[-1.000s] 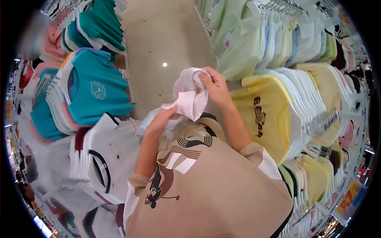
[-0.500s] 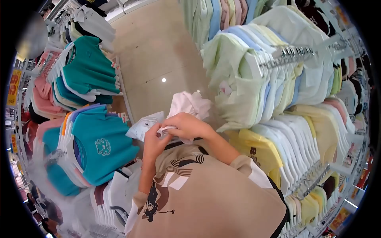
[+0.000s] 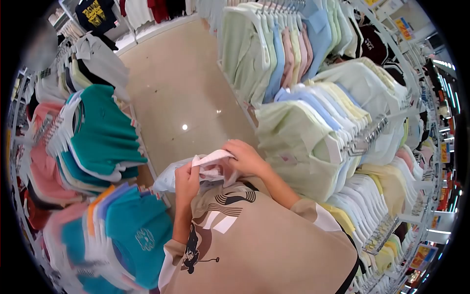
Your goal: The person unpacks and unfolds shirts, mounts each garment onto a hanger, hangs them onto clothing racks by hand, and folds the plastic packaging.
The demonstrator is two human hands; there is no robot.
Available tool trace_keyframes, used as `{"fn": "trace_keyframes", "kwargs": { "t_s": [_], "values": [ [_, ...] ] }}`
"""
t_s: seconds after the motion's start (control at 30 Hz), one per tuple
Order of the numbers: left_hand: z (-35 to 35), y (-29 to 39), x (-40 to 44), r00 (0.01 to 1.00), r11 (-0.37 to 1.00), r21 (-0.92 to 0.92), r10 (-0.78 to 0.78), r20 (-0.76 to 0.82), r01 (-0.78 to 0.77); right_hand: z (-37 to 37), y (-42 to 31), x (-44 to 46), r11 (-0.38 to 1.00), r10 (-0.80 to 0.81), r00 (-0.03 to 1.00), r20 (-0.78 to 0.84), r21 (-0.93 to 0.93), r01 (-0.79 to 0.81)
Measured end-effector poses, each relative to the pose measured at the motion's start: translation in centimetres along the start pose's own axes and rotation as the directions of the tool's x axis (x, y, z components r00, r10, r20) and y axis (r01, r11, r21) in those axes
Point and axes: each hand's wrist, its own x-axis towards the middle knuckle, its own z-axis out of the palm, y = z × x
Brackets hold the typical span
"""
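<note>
Here's the pale pink cloth (image 3: 214, 158), strung between two closed grips: left hand (image 3: 187, 178) clenched on one end, right hand (image 3: 245, 158) pinching the other (thumb's hard to make out). Its top edge slants up rightward; neither hand sits clearly nearer. Pale packet (image 3: 165, 180) just leftward.

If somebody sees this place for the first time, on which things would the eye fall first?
Probably on the pale pink cloth near the middle, stretched between the left hand and the right hand, just above the wearer's tan top. Next, perhaps, on the bright teal shirt with a white print at lower left, and on the pale green shirt hanging right of the aisle.
</note>
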Motion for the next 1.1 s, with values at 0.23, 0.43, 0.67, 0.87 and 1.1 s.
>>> {"fn": "trace_keyframes", "kwargs": {
  "t_s": [0.23,0.43,0.67,0.87,1.1],
  "values": [
    [-6.1,0.5,10.3,1.000,0.995,0.104,0.004,0.007,-0.005,-1.7,1.4,8.4,0.977,0.201,0.965,-0.167,-0.034,-0.210],
    [-8.8,2.2,18.9,0.972,0.903,0.393,0.221,-0.084,-0.171,-4.7,0.2,13.5,0.960,0.279,0.935,-0.220,0.078,-0.269],
    [-9.3,5.1,29.8,0.982,0.979,0.087,0.180,0.059,-0.184,-10.9,2.5,20.2,0.985,0.119,0.919,-0.377,-0.069,-0.156],
    [-7.9,9.6,39.5,0.976,0.969,0.215,0.076,0.204,-0.120,-16.3,8.2,26.3,0.916,0.110,0.398,-0.911,-0.062,-0.396],
    [-5.1,10.2,47.8,0.946,0.960,0.272,-0.027,0.323,-0.065,-17.7,10.5,29.5,0.850,0.286,0.280,-0.916,0.107,-0.516]
  ]
}}
